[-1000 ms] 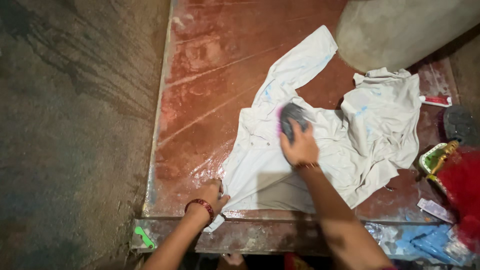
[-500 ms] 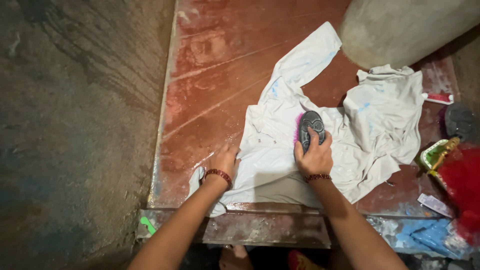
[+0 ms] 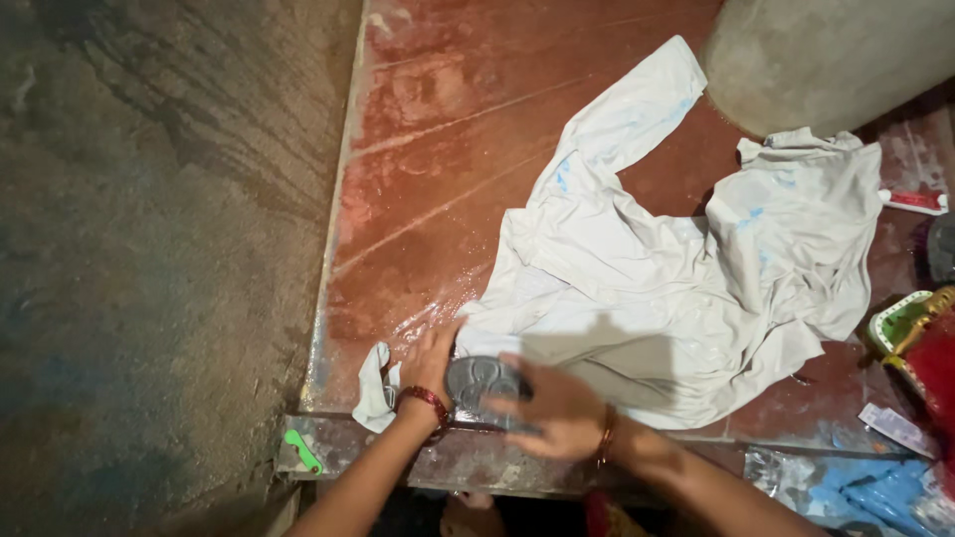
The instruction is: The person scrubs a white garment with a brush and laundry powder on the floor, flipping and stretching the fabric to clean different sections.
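Observation:
A wet white shirt [image 3: 647,268] lies spread on a red-brown slab [image 3: 438,149], one sleeve stretched toward the far side. My right hand [image 3: 557,413] grips a grey oval scrubbing brush [image 3: 479,380] at the shirt's near left corner, close to the slab's front edge. My left hand [image 3: 430,363], with a red bead bracelet on the wrist, presses down on the shirt's edge right beside the brush. A small fold of white cloth [image 3: 376,390] sticks out left of that hand.
A large grey rounded vessel [image 3: 826,55] stands at the far right. Along the right edge sit a small tube [image 3: 915,202], a green-rimmed dish [image 3: 900,323] and red fabric [image 3: 935,373]. Blue plastic [image 3: 856,487] lies near right. Rough concrete floor [image 3: 149,249] fills the left.
My right hand has dragged the brush from the middle of the shirt down to its near left corner. My left hand stays at the shirt's edge, now touching the brush.

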